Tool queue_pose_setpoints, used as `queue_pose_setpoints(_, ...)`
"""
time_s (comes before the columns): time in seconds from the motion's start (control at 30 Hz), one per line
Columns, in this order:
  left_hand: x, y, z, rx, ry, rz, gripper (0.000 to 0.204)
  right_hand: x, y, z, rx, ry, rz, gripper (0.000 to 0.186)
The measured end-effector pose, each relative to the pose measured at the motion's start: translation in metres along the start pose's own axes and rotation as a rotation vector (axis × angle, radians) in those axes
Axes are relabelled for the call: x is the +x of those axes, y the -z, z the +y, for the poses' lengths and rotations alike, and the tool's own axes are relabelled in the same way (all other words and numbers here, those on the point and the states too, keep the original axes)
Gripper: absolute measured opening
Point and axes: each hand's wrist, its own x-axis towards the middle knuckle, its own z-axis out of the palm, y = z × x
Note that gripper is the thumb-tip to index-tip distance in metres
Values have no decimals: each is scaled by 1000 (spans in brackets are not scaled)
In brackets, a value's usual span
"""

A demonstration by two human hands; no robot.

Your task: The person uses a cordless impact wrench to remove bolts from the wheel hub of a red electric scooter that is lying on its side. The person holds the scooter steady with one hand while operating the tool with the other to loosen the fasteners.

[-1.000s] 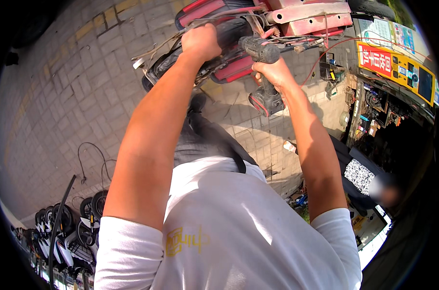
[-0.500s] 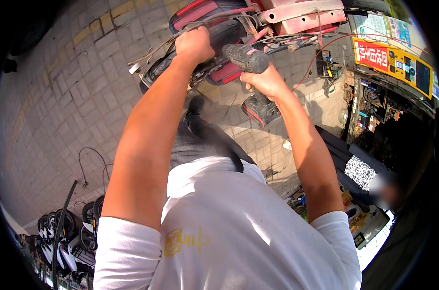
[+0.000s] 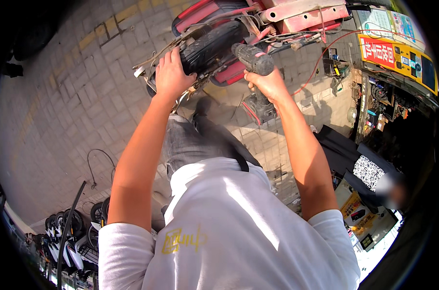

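Observation:
My right hand point(image 3: 269, 86) grips the handle of a dark cordless power drill point(image 3: 251, 59), its body lying level and its battery pack hanging below. Beside the drill, to its left, is a black ribbed tyre point(image 3: 214, 46) on a red vehicle with a worn pink-red frame point(image 3: 311, 17). My left hand point(image 3: 172, 75) is at the near left side of the tyre with its fingers stretched out and nothing gripped. Whether its fingertips touch the tyre or the metal parts there, I cannot tell. The drill's tip is close to the wheel; its contact does not show.
A thin red hose point(image 3: 321, 58) runs across the paving on the right. Beyond it lie tools point(image 3: 336, 70) and a cluttered shop shelf point(image 3: 379, 99). A person in dark clothing point(image 3: 342, 150) is at the right. Several two-wheelers point(image 3: 69, 244) stand at lower left, near a black cable point(image 3: 91, 164).
My left hand has come down and left from over the tyre, and its closed fingers have spread out. The drill stays in my right hand, turned slightly.

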Motion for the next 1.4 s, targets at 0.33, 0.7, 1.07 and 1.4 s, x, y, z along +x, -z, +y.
queue_pose_setpoints(0.33, 16, 4, -15, -25, -1, -119, 64, 10, 1, 3, -88, 32, 1, 19)
queue_pose_setpoints(0.7, 43, 18, 18, 67, 5, -213, 47, 25, 4, -20, -236, -58, -79, 31)
queue_pose_setpoints(1.07, 49, 22, 28, 100, 20, -252, 44, 2, -9, -31, -195, -21, -106, 30)
queue_pose_setpoints(1.4, 48, 17, 23, 57, 11, -219, 47, 14, -3, -25, -183, -48, -46, 30)
